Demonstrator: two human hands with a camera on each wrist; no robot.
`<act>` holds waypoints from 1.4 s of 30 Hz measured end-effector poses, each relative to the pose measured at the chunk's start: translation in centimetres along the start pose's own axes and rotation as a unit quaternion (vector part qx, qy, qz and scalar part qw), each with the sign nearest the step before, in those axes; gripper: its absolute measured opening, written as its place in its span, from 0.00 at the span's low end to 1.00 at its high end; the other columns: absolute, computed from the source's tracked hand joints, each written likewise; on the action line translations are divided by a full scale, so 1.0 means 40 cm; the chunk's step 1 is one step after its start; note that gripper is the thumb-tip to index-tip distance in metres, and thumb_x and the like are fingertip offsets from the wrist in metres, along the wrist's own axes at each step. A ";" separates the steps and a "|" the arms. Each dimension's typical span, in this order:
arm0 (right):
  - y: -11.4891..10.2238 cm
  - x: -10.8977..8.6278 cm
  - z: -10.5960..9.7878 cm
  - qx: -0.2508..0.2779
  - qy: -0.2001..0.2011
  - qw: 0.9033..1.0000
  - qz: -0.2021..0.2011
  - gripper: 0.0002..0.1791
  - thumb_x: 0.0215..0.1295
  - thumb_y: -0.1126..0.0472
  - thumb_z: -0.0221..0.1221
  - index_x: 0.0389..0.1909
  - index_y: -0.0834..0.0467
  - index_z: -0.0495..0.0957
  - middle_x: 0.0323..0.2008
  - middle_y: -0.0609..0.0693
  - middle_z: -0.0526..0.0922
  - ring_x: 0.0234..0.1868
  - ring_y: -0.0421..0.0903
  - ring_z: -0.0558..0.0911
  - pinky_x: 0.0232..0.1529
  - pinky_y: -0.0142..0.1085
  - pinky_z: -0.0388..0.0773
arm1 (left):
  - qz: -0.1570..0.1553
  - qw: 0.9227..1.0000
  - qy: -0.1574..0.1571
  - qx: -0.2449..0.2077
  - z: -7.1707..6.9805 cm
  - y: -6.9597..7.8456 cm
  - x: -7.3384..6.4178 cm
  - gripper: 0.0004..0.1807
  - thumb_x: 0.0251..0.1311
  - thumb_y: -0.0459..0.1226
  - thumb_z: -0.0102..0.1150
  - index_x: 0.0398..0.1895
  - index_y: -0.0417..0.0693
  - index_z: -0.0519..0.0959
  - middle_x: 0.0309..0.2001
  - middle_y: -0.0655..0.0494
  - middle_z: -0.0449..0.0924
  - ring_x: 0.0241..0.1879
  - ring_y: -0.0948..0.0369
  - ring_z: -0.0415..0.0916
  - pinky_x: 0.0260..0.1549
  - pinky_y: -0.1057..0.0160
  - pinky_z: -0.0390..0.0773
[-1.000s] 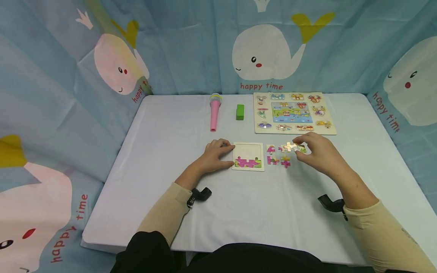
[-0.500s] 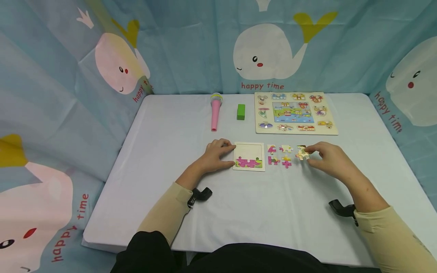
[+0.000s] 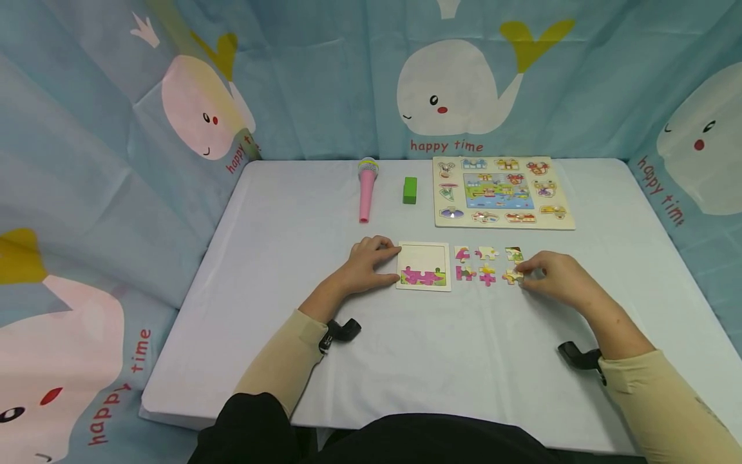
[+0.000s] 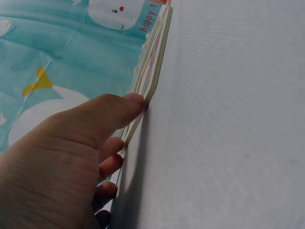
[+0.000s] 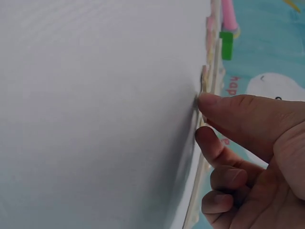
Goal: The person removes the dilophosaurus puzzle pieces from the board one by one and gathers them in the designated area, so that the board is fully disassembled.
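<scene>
My left hand point(image 3: 368, 265) holds the left edge of a small square wooden puzzle tray point(image 3: 425, 258); its thumb lies at the near corner, a finger at the far one. Pink and green pieces point(image 3: 423, 277) fill the tray's near strip. To the right, my right hand point(image 3: 553, 278) pinches a yellowish puzzle piece point(image 3: 511, 277) low at the table, between thumb and index finger. Just beyond it lies a green and white piece point(image 3: 513, 253). Several loose pieces point(image 3: 487, 277) lie between tray and right hand. In the right wrist view the pinched piece is mostly hidden by the thumb point(image 5: 224, 105).
Behind the tray stand a pink toy microphone point(image 3: 366, 193) and a green block point(image 3: 409, 191). A larger wooden picture puzzle board point(image 3: 504, 223) lies at the back right. A white cloth covers the table point(image 3: 406, 361); a blue whale-print curtain point(image 3: 313, 84) hangs behind.
My right hand has moved right and toward me, bringing the joined-looking pieces from above the loose rows to their right end. One piece now lies apart there. My left hand stays on the tray.
</scene>
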State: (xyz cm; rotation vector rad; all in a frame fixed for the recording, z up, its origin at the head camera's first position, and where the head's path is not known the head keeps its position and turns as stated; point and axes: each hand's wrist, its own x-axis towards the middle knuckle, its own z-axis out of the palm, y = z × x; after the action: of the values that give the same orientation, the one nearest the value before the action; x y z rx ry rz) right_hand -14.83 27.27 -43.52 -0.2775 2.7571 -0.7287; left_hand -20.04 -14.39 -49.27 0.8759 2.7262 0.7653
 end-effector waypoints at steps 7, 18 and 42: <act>0.007 0.003 0.008 0.002 -0.001 1.000 -0.002 0.19 0.59 0.62 0.72 0.49 0.66 0.86 0.46 0.61 0.83 0.43 0.57 0.76 0.45 0.53 0.73 | 0.000 1.000 -0.001 0.004 0.001 0.000 0.002 0.38 0.63 0.52 0.68 0.74 0.53 0.72 0.63 0.57 0.67 0.62 0.57 0.59 0.60 0.52 0.58; -0.051 -0.013 -0.025 -0.022 0.029 0.999 -0.036 0.23 0.63 0.56 0.71 0.55 0.66 0.84 0.44 0.58 0.82 0.43 0.57 0.76 0.42 0.52 0.73 | 0.000 1.000 -0.001 -0.001 -0.003 0.006 0.000 0.38 0.63 0.52 0.68 0.74 0.52 0.72 0.63 0.56 0.67 0.61 0.56 0.60 0.59 0.52 0.59; -0.242 0.014 -0.020 0.004 0.068 0.989 -0.134 0.21 0.62 0.58 0.72 0.55 0.62 0.85 0.44 0.53 0.83 0.42 0.50 0.79 0.44 0.47 0.75 | 0.009 1.000 0.010 0.008 0.004 0.000 -0.001 0.37 0.63 0.52 0.68 0.74 0.52 0.72 0.63 0.56 0.68 0.59 0.56 0.61 0.57 0.52 0.60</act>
State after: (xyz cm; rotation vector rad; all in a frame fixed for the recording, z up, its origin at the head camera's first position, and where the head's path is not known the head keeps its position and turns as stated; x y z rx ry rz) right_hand -14.51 19.20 -38.06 -0.6295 2.8760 -0.8518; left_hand -19.98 -14.35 -49.40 0.9022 2.7488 0.7609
